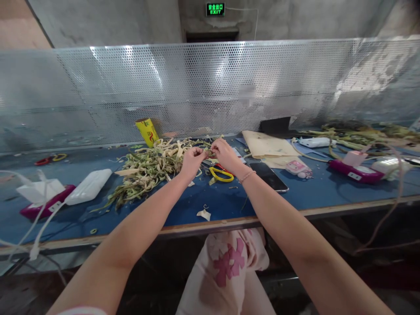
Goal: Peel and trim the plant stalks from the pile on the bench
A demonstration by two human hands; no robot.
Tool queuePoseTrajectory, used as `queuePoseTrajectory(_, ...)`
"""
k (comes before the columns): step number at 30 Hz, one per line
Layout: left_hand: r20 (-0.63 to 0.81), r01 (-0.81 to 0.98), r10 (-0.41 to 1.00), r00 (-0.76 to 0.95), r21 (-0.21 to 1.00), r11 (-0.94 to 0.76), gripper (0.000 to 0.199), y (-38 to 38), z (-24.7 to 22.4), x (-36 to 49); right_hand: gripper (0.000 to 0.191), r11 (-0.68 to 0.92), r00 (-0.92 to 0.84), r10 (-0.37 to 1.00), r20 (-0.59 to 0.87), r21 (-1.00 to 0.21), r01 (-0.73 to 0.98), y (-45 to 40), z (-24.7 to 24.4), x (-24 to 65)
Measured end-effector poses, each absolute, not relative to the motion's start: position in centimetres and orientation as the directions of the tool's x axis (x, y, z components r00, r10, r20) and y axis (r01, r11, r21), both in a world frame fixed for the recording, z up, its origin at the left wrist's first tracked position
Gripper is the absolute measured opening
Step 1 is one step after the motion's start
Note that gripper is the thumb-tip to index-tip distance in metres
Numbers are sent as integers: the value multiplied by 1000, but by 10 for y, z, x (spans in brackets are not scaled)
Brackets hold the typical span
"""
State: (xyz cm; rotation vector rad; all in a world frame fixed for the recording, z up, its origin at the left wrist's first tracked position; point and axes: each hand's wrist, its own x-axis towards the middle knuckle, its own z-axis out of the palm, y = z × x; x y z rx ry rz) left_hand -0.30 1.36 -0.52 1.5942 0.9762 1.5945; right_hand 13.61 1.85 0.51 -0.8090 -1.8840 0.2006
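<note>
My left hand (pixel 193 161) and my right hand (pixel 224 153) meet over the table, fingertips pinched close together. Between them is a small greenish bit of dried plant, mostly hidden by the fingers. To the left of my left hand spreads a heap of dried, twisted plant stems (pixel 144 173), pale green and straw-coloured. Scissors with yellow and red handles (pixel 222 175) lie just below my right hand, their blades partly hidden. A dark phone (pixel 269 176) rests to the right of my right wrist.
On the blue tabletop (pixel 183 208), magenta power strips (pixel 356 171) with cables stand at both sides. Brown paper (pixel 271 145), a pink case (pixel 298 168), a white power bank (pixel 89 187) and a yellow packet (pixel 147 131) lie around. A perforated metal screen (pixel 210 87) rises behind.
</note>
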Motion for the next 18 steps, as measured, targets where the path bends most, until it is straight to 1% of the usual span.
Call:
queuePoseTrajectory(3,481,-1,877,-28,877,-481,29,14,-6,-1,11,729,-201,665,719,-568,382,18,5,139)
queuePoseTrajectory(5,470,-29,882,-32,882,-471,30,15,-7,0,10,709,-192,691,697,-599,373,18,6,141)
queuePoseTrajectory(7,460,-55,887,-24,886,-461,30,15,-7,0,8,709,-220,686,693,-571,413,16,8,142)
queuePoseTrajectory(9,438,-90,899,-8,895,-437,30,16,-6,-1,7,722,-291,672,681,-517,460,14,10,144)
queuePoseTrajectory(13,381,-149,924,32,916,-372,30,12,-2,-1,8,738,-394,658,642,-445,507,9,13,146)
queuePoseTrajectory(16,319,-189,946,64,934,-302,31,6,3,1,9,764,-443,625,642,-388,516,8,13,148)
queuePoseTrajectory(18,264,-201,960,89,949,-242,30,2,7,2,12,779,-479,612,630,-376,501,9,12,150)
